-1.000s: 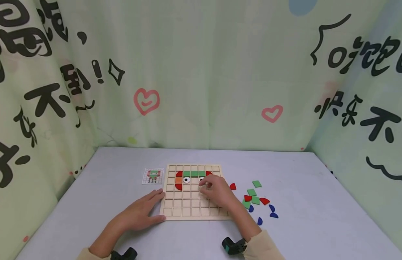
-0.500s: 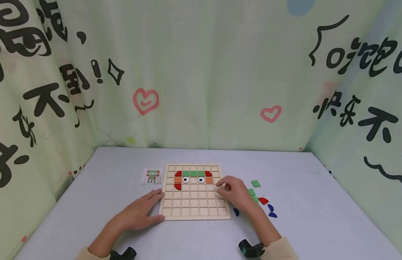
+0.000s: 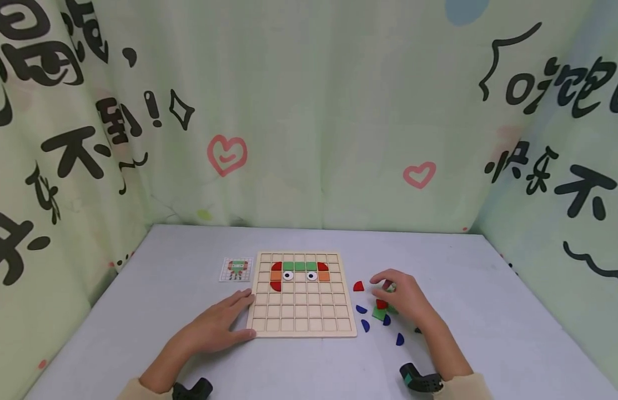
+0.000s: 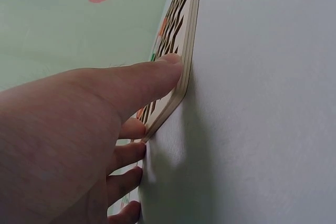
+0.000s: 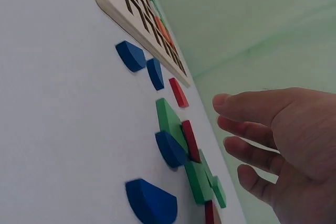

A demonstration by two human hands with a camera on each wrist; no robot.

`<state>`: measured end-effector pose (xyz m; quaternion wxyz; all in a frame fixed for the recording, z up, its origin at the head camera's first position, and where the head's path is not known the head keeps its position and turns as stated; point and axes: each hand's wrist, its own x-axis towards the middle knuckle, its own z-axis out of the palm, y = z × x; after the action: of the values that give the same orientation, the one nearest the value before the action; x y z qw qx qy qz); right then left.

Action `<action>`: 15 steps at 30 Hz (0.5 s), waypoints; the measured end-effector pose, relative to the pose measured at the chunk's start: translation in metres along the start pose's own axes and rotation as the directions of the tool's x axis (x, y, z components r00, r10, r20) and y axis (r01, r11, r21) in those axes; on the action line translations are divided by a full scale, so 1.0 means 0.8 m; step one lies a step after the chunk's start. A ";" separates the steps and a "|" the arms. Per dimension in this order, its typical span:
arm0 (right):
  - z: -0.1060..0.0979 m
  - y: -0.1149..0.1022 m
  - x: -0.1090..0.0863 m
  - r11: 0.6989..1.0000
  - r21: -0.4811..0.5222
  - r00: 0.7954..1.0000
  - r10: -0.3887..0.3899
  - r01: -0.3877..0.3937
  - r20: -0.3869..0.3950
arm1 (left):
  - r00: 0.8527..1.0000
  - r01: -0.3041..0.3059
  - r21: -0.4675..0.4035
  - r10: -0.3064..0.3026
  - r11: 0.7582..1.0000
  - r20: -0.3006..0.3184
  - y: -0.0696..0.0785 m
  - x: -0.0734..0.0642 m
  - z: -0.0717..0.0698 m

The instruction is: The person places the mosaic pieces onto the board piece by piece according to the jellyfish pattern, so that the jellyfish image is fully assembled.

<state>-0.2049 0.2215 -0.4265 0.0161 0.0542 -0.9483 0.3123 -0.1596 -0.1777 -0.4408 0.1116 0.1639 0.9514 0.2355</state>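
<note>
A wooden grid board (image 3: 304, 314) lies on the table, its upper cells holding green squares (image 3: 300, 266), red rounded corner pieces (image 3: 276, 286), orange tiles (image 3: 323, 276) and two eye tiles (image 3: 288, 275). My left hand (image 3: 214, 328) rests at the board's left edge, its fingers fairly straight; in the left wrist view the thumb (image 4: 170, 66) lies on the rim near a corner. To the right of the board, my right hand (image 3: 401, 294) is over the loose pieces, fingers loosely bent. In the right wrist view nothing shows between its thumb and fingers, and green squares (image 5: 198, 182) lie beside it.
A small picture card (image 3: 236, 270) of a gridded figure lies left of the board. Several loose blue half-round pieces (image 3: 400, 339) and red pieces (image 3: 358, 286) are scattered on the right. Curtains (image 3: 318, 111) enclose the table (image 3: 488, 333) at the back and sides.
My right hand has moved right, off the board and over the loose pieces, uncovering the orange tile beside the right eye tile. The left hand stays at the board's edge.
</note>
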 end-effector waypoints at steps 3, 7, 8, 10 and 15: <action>-0.010 0.011 0.001 1.000 -0.013 1.000 -0.002 0.002 0.011 | 1.000 -0.003 0.007 0.004 1.000 -0.006 -0.001 0.000 -0.001; -0.018 0.024 0.002 0.999 -0.035 0.999 0.012 -0.011 0.041 | 1.000 -0.006 0.001 0.006 1.000 0.001 0.000 -0.003 -0.003; -0.019 0.027 0.002 0.999 -0.042 0.999 0.014 -0.012 0.046 | 1.000 -0.008 -0.001 0.008 1.000 0.002 0.001 -0.003 -0.004; -0.020 0.031 0.003 0.998 -0.060 0.999 0.014 -0.011 0.052 | 1.000 -0.009 -0.006 0.009 1.000 0.002 0.002 -0.005 -0.004; -0.017 0.036 0.004 0.996 -0.085 0.997 0.021 -0.015 0.068 | 1.000 -0.011 -0.002 0.011 1.000 -0.005 0.002 -0.005 -0.004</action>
<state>-0.2112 0.2523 -0.4319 -0.0170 0.0556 -0.9611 0.2699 -0.1564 -0.1789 -0.4370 0.1080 0.1685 0.9505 0.2376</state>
